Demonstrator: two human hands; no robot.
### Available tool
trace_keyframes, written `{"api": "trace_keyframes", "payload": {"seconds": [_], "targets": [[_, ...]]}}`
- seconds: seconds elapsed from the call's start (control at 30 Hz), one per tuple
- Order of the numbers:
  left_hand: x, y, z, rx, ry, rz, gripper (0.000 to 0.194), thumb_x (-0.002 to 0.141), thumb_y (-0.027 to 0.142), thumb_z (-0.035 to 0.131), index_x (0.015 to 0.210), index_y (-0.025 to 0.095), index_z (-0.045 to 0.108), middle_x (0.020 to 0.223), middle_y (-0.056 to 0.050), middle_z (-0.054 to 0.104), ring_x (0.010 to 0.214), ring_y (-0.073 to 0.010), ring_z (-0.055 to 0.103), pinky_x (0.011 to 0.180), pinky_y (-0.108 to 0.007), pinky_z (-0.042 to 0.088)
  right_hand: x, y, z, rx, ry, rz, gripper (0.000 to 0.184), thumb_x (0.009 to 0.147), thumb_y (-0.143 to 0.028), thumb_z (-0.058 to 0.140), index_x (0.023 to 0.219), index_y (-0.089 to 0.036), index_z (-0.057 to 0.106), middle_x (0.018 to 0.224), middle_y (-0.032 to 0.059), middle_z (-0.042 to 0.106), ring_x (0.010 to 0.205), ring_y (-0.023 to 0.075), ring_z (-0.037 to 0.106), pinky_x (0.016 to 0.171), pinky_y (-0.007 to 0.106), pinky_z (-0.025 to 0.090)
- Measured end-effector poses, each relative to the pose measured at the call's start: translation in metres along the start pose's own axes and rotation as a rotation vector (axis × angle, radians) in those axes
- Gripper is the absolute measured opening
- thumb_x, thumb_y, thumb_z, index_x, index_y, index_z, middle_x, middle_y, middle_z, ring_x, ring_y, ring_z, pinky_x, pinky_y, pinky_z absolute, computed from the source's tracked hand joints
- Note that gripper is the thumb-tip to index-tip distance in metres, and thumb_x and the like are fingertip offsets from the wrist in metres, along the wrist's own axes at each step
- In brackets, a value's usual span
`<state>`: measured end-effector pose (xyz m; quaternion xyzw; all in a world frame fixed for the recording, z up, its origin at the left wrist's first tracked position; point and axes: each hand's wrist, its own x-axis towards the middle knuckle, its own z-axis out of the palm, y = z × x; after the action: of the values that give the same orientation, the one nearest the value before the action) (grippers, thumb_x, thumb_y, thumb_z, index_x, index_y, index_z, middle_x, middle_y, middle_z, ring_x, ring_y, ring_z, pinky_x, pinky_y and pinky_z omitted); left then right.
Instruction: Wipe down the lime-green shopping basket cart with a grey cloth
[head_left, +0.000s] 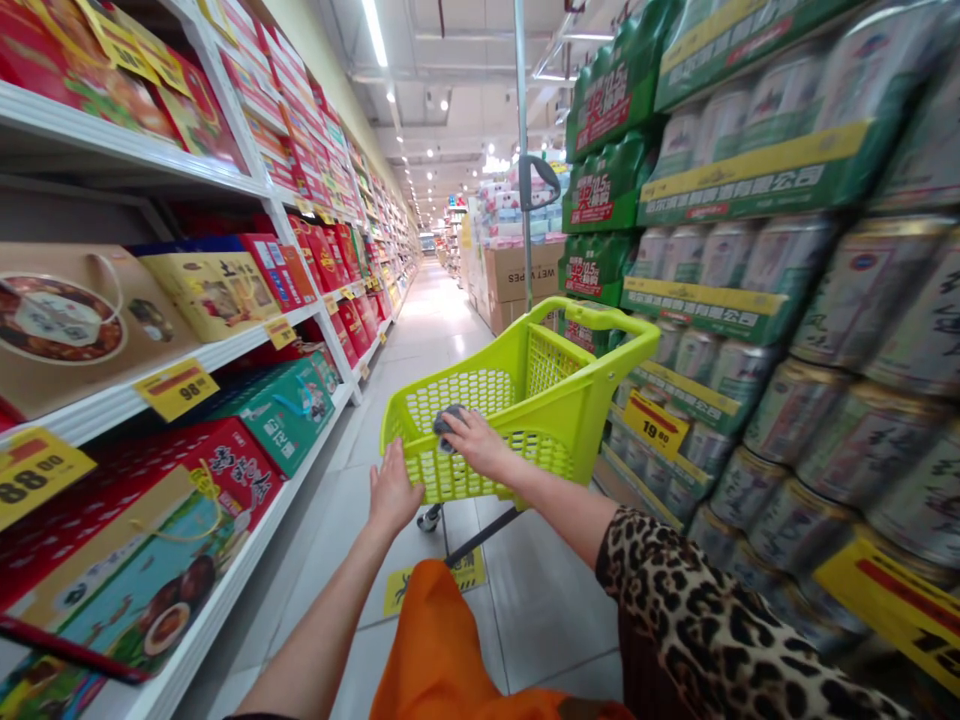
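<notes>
My right hand [476, 443] lies over the near rim of a lime-green plastic shopping cart [529, 420], its fingers on a small grey soft item [448, 425]. My left hand [391, 488] is open with its fingers spread, just at the cart's lower left corner. It holds nothing, and I cannot tell whether it touches the mesh. The right forearm comes from a leopard-print sleeve [712, 620]. Orange cloth [442, 650] covers my front at the bottom of the view.
White shelves [112, 400] of boxed gift sets with yellow price tags line the left. Stacked green-labelled cans [787, 300] rise close on the right. A tiled aisle floor [427, 330] runs ahead to cardboard cartons [517, 280]. A metal pole [523, 150] stands by the cart.
</notes>
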<state>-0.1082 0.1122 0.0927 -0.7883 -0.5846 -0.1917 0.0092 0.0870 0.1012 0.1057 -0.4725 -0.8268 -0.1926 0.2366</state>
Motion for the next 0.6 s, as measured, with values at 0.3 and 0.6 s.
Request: {"api": "trace_keyframes", "payload": {"seconds": [0.3, 0.6], "targets": [[-0.003, 0.008, -0.008, 0.006, -0.021, 0.002, 0.076, 0.069, 0.016, 0.045, 0.138, 0.007, 0.013, 0.143, -0.017, 0.029, 0.134, -0.0238, 0.022, 0.107, -0.049, 0.021, 0.004, -0.02, 0.006, -0.054, -0.011, -0.013, 0.03, 0.087, -0.02, 0.044, 0.114, -0.019, 0.057, 0.141, 0.007, 0.034, 0.127, 0.0307, 0.029, 0.101, 0.05, 0.031], [-0.001, 0.01, -0.016, 0.194, -0.137, -0.038, 0.07, 0.071, 0.017, 0.04, 0.139, 0.01, 0.02, 0.148, -0.009, 0.017, 0.135, -0.0275, 0.015, 0.103, -0.056, 0.023, -0.028, 0.033, -0.019, -0.133, 0.023, -0.057, 0.029, 0.089, -0.019, 0.041, 0.112, -0.02, 0.059, 0.138, 0.007, 0.038, 0.127, 0.0255, 0.03, 0.104, 0.049, 0.028]]}}
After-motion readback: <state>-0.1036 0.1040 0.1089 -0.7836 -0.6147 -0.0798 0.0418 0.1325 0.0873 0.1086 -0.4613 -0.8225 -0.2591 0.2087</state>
